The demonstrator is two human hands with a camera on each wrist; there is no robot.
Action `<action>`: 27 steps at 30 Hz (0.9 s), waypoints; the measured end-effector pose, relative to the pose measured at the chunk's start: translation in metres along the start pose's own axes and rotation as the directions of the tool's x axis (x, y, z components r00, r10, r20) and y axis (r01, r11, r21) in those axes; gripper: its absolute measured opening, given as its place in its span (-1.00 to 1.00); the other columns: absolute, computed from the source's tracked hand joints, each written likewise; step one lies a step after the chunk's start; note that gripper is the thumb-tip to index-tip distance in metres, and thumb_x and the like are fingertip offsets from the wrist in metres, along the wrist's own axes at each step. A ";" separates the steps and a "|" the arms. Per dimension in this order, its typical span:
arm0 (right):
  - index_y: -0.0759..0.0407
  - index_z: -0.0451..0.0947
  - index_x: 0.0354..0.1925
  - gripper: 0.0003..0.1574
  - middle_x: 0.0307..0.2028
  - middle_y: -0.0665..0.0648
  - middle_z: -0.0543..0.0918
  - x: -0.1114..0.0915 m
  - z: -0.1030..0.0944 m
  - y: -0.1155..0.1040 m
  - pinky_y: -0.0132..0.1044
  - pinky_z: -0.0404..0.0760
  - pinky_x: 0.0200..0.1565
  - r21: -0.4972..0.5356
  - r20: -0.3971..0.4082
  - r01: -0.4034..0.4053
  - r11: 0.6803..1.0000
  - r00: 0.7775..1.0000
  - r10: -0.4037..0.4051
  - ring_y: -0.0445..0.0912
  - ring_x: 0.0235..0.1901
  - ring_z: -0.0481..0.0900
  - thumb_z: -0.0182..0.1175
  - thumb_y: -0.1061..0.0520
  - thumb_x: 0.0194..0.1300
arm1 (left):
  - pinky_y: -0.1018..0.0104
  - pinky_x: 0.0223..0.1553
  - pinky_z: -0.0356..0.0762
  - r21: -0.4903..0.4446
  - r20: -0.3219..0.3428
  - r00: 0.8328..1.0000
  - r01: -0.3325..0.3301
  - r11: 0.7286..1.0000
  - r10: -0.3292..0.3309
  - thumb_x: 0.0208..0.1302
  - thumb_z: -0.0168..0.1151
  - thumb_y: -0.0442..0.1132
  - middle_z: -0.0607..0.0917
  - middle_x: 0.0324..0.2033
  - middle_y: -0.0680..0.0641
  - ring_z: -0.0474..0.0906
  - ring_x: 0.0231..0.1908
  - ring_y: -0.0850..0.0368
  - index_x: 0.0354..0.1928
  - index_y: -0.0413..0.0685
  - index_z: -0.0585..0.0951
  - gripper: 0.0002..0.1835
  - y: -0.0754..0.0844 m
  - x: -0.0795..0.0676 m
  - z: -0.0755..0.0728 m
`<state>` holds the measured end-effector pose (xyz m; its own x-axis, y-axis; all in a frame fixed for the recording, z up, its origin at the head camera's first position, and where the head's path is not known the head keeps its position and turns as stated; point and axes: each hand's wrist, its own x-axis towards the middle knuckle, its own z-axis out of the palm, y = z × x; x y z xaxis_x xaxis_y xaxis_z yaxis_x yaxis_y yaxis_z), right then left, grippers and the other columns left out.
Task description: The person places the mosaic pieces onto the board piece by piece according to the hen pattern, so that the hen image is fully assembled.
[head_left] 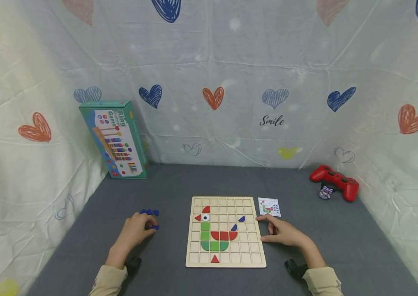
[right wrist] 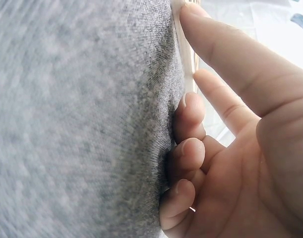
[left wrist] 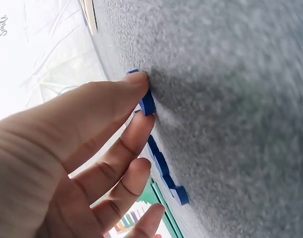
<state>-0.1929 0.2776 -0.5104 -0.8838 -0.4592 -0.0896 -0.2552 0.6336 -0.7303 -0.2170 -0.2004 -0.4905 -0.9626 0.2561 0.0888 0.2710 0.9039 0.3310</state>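
My left hand (head_left: 135,230) pinches a small blue puzzle piece (left wrist: 148,104) between thumb and index finger, low over the grey cloth. Just beyond it lie several more blue pieces (head_left: 149,212) in a short row. My right hand (head_left: 284,233) touches the right edge of a square wooden grid board (head_left: 245,257) with thumb and index finger; its other fingers bend against the cloth in the right wrist view. On the board, red, green and blue pieces and a round eye piece (head_left: 205,218) form a bird-like figure. A red triangle (head_left: 214,259) sits near the bottom.
A small pattern card (head_left: 269,206) lies by the board's upper right corner. At the back left a green toy box (head_left: 120,142) leans against the curtain. A red game controller (head_left: 336,181) and a small figurine (head_left: 326,192) are at the back right.
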 end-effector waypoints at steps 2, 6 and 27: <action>0.04 0.34 0.18 -0.26 -0.52 0.04 0.37 0.000 0.000 0.000 -0.42 0.24 -0.52 -0.003 0.002 -0.004 1.000 1.000 0.004 -0.27 -0.59 0.24 0.34 -0.07 0.06 | -0.04 -0.23 0.37 -0.001 -0.002 1.000 -0.005 1.000 0.005 -0.08 0.44 -0.23 0.59 -0.52 0.14 0.40 -0.36 0.16 -0.46 0.12 0.66 -0.87 0.002 0.001 0.001; 0.03 0.34 0.18 -0.26 -0.52 0.03 0.38 0.000 0.000 0.000 -0.42 0.24 -0.53 -0.006 0.000 -0.001 1.000 1.000 0.001 -0.27 -0.59 0.24 0.35 -0.07 0.06 | 0.01 -0.27 0.39 0.000 -0.019 0.999 -0.032 0.999 0.032 -0.09 0.45 -0.21 0.58 -0.55 0.15 0.40 -0.40 0.18 -0.49 0.10 0.66 -0.88 0.007 0.004 0.004; 0.05 0.35 0.18 -0.27 -0.51 0.07 0.40 -0.001 -0.001 -0.002 -0.43 0.24 -0.53 -0.010 0.003 0.001 1.000 1.000 -0.001 -0.27 -0.60 0.24 0.34 -0.07 0.07 | 0.14 -0.28 0.32 -0.037 -0.080 0.988 -0.138 0.990 0.134 -0.09 0.46 -0.18 0.53 -0.61 0.17 0.31 -0.47 0.26 -0.51 0.10 0.65 -0.87 0.066 0.016 0.026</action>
<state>-0.1920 0.2774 -0.5088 -0.8823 -0.4617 -0.0916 -0.2594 0.6393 -0.7239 -0.2143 -0.1279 -0.4912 -0.9147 0.3471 0.2071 0.4005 0.8467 0.3502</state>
